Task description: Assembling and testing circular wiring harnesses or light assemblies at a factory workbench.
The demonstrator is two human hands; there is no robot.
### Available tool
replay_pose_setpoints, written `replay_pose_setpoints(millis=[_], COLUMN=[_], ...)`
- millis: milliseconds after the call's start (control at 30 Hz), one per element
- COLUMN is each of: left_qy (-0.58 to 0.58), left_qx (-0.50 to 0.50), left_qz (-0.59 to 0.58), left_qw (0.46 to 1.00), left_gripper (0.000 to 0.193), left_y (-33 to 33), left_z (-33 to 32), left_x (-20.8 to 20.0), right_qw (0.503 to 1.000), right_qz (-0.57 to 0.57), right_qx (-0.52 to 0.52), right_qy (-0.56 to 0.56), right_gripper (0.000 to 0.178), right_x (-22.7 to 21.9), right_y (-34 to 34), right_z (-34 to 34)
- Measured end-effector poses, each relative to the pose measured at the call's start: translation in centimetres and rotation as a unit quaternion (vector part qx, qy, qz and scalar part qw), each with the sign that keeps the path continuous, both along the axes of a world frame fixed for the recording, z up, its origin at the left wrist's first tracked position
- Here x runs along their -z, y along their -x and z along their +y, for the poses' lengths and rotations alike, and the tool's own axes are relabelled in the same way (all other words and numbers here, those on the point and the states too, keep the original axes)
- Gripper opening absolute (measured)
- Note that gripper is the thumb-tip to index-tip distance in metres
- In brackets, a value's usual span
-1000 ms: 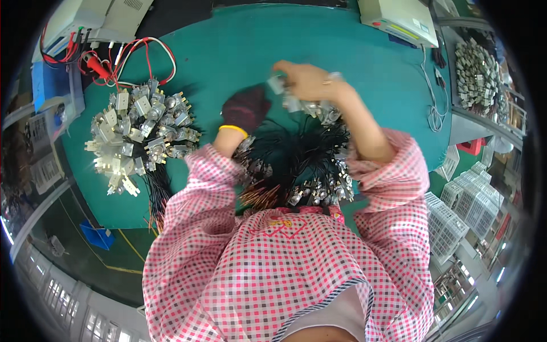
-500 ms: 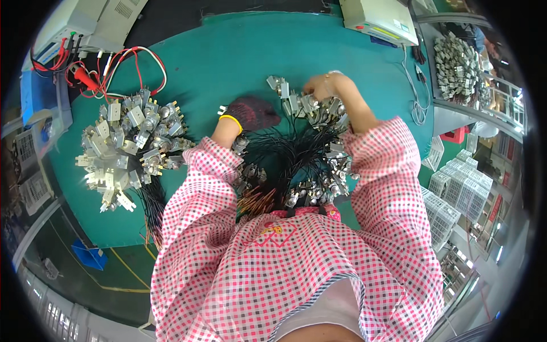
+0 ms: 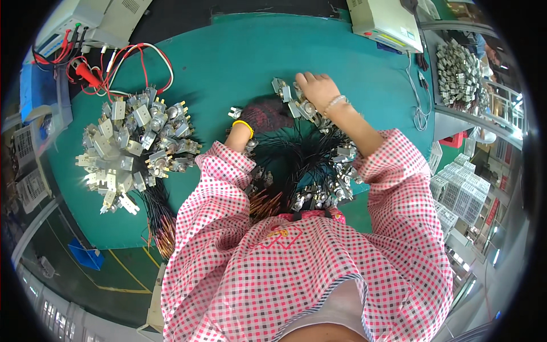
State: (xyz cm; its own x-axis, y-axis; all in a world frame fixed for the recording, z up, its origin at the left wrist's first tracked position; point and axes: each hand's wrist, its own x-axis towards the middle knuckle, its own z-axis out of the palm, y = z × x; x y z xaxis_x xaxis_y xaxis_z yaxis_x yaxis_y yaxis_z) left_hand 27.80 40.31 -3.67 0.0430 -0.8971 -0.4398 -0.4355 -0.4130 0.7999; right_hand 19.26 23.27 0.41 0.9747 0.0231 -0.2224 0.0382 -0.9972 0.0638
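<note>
My left hand [image 3: 265, 115], in a dark knitted glove with a yellow cuff, is closed around the upper part of a bundle of black wires [image 3: 296, 151]. Small metal parts [image 3: 282, 90] with silver housings crown these wires, and more lie around the bundle. My bare right hand [image 3: 318, 92], with a beaded bracelet on the wrist, is over the far end of this cluster. Its fingers are bent down at the metal parts; what they grip is hidden beneath them. Copper-coloured wire ends [image 3: 265, 204] point toward my body.
A large heap of similar wired parts [image 3: 134, 142] lies on the green mat [image 3: 228, 57] at left. Red and white test leads [image 3: 142, 65] and a beige instrument [image 3: 384, 25] stand farther back. A grey cable [image 3: 420, 105] hangs at right, near white crates [image 3: 461, 185].
Both hands appear slightly farther right in the picture. The right hand has shifted from among the metal parts to the cluster's far edge, its back now showing. The left stays on the wires.
</note>
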Motion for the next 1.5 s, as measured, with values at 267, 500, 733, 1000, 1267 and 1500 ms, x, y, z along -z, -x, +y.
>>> replay_pose_setpoints(millis=[267,500,733,1000,1267,1500], left_qy=[-0.010,-0.098,0.088,0.185,0.022,-0.090], left_qx=[-0.186,-0.463,-0.442,-0.309,-0.187,-0.039], left_qz=[-0.094,-0.089,-0.158,-0.166,-0.254,-0.314], left_qw=[0.978,0.876,0.879,0.918,0.949,0.944], left_gripper=[0.046,0.070,0.082,0.069,0.063,0.066], left_y=[1.8,2.5,2.9,-0.4,-0.6,-2.3], left_z=[1.5,3.6,4.8,4.2,3.4,2.1], left_x=[0.4,-2.1,0.5,2.1,-1.5,-3.7], right_qw=[0.914,0.913,0.939,0.896,0.932,0.948], right_qz=[0.113,0.281,0.080,0.245,0.038,0.172], right_qx=[0.148,0.160,0.291,0.220,0.165,0.167], right_qy=[-0.360,-0.249,-0.165,-0.297,-0.319,-0.209], right_gripper=[0.050,0.068,0.038,0.053,0.042,0.031], right_x=[2.6,1.4,2.2,1.3,3.6,0.0], right_y=[-2.2,-3.2,-2.4,-6.2,-3.8,-5.3], right_z=[0.6,1.3,-3.0,1.3,-0.3,0.4])
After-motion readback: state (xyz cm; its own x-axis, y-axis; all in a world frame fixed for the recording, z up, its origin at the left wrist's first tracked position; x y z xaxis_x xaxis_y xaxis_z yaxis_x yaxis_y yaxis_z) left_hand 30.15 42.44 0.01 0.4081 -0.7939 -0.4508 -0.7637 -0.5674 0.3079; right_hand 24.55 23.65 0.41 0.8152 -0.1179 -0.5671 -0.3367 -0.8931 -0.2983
